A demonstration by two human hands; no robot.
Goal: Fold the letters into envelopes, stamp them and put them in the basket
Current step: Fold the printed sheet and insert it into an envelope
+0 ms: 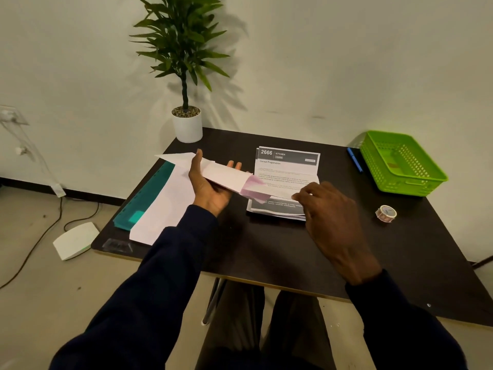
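Envelope (221,175), gripped by left hand (210,189), points its long axis rightward. Right hand (329,209) pinches letter (280,192) at its mouth.

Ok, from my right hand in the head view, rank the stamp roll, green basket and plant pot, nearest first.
1. stamp roll, just right of the right hand
2. green basket, far right corner
3. plant pot, far left
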